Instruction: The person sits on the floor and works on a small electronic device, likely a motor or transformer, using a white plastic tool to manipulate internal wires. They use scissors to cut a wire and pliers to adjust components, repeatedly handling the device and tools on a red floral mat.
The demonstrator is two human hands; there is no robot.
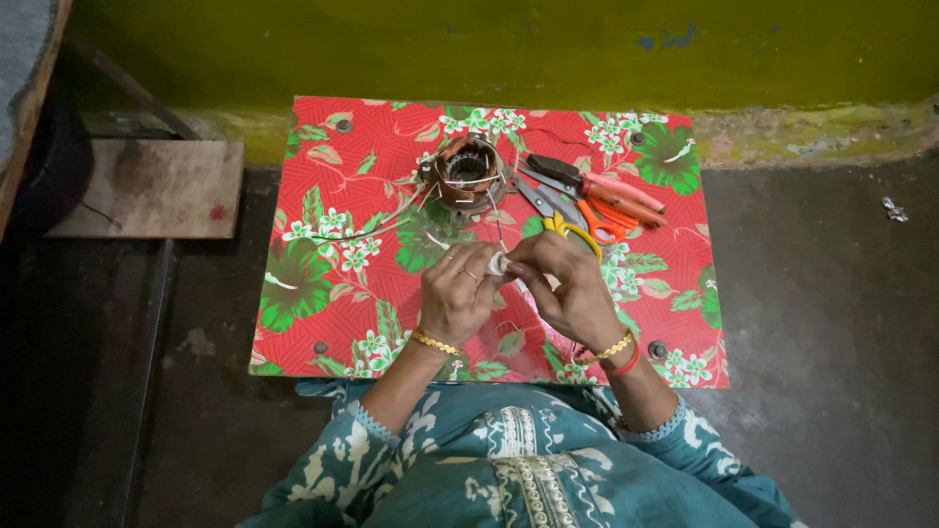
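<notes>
Left hand [453, 293] and right hand [572, 288] fingers pinch a small white roll [498, 263], mostly hidden.

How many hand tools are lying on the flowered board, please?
3, all right of the wound coil: grey snips nearest it, red-handled pliers at the back, and scissors with orange and yellow handles nearest the right hand. Overlaps may hide another.

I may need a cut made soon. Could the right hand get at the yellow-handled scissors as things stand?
Probably yes. The yellow-handled scissors lie on the floral board just beyond the right hand, nothing between. But both hands pinch a small white piece, so the right hand must let go first.
</notes>
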